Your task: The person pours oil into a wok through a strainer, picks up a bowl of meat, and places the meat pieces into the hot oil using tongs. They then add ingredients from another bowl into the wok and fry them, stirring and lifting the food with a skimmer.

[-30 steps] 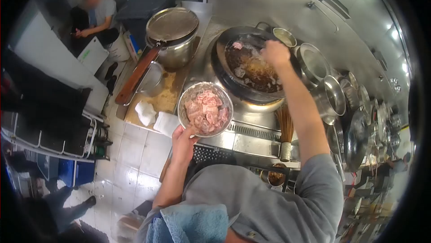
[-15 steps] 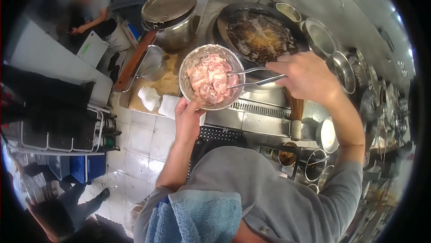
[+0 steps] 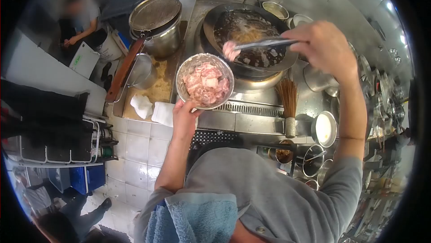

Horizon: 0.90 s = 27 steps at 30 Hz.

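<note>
My left hand (image 3: 185, 116) grips the near rim of a metal bowl (image 3: 181, 91), tilted a little. Coated pieces of raw meat (image 3: 207, 81) fill much of the bowl. Above and right of it, my right hand (image 3: 324, 48) is closed around metal tongs (image 3: 265, 43). A piece of raw meat (image 3: 231, 51) is pinched at the tips, over the near left edge of a black wok (image 3: 207, 30). Dark, bubbling oil (image 3: 265, 27) lies in the wok, with a pale golden frothy patch towards the left.
A lidded steel pot (image 3: 164, 41) and a wooden-handled strainer (image 3: 128, 70) stand left of the wok. White cloths (image 3: 162, 113) lie at the counter's edge. A bamboo brush (image 3: 289, 108) and a white-filled bowl (image 3: 324, 128) are to the right. Another person (image 3: 83, 23) sits at the far left.
The tongs have come up out of the bowl with a piece of meat and moved over the wok's edge. My right hand has risen, and the bowl sits slightly lower in view.
</note>
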Tool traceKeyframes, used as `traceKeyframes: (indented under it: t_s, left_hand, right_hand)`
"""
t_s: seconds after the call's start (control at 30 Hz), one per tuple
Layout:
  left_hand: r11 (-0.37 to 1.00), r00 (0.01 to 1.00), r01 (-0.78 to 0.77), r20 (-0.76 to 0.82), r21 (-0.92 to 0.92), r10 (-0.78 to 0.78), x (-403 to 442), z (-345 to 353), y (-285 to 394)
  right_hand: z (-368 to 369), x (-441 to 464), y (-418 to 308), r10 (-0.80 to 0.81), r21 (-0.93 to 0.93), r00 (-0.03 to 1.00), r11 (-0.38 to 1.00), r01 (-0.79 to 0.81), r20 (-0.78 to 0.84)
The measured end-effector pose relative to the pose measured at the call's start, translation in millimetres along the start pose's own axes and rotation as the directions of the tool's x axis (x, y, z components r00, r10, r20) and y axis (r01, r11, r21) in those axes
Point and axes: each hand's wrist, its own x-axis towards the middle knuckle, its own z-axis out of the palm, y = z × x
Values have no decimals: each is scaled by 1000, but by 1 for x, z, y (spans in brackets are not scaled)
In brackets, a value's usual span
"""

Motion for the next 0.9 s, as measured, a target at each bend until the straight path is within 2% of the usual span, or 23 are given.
traceKeyframes:
  t_s: [0.1,0.23,0.33,0.5,0.57,0.67,0.73,0.83,0.9]
  left_hand:
    - [999,1000,-8,-24,-43,7,1,2,0]
    - [997,1000,-10,-10,-74,9,-4,4,4]
    - [998,1000,-13,-7,-67,12,-7,3,8]
    - [1000,998,-27,-59,-13,27,-6,2,1]
    - [999,997,-38,-66,-16,37,-3,-5,-5]
    - [998,999,-47,-29,-32,46,-3,-3,-3]
    - [999,999,-49,-9,-20,49,-10,5,8]
    - [998,998,-59,32,6,59,-14,7,10]
    - [999,997,-54,56,2,53,-14,8,12]
  right_hand:
    - [16,8,26,217,-130,975,969,-210,45]
    - [115,35,52,324,-306,879,926,-220,350]
    - [157,36,66,325,-264,822,939,-222,468]
    - [92,6,74,291,-43,941,957,-288,170]
    - [56,-6,49,216,-22,974,976,-215,66]
    - [39,-20,19,15,83,993,996,-25,117]
    - [40,-21,-14,-81,52,985,996,74,152]
    - [59,-14,-43,-144,-43,940,985,166,310]
    - [53,-9,-47,-107,-122,908,978,170,404]
